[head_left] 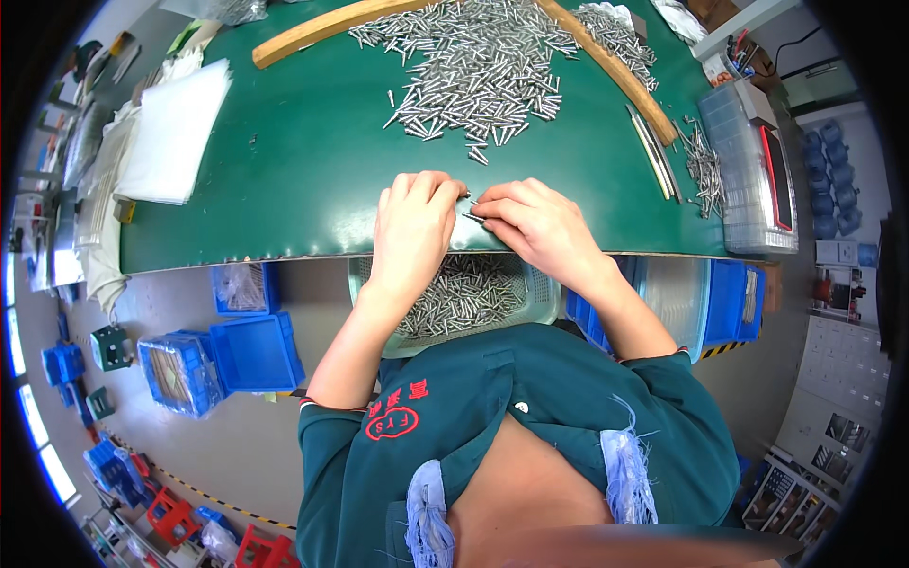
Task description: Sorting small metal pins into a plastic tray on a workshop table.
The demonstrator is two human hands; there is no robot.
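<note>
My left hand [413, 225] and my right hand [540, 223] are close together over the front edge of the green table. The right fingers are closed on a small metal pin [473, 219] that sticks out toward the left hand. My left fingers are bent and pressed together, with a small dark tip at their ends; what they hold is mostly hidden. Beyond both hands lies a large heap of small silver tapered metal pins [483, 71], with a couple lying loose at its near end. Below my wrists, a pale green basket [542, 301] holds many similar pins [464, 298].
Two wooden bars [615, 76] flank the heap. To the right are thin rods [651, 156], more metal pieces [703, 168] and clear plastic boxes [743, 161] with a red-edged device [776, 180]. White sheets [177, 133] lie at the left. Blue crates [254, 350] stand below.
</note>
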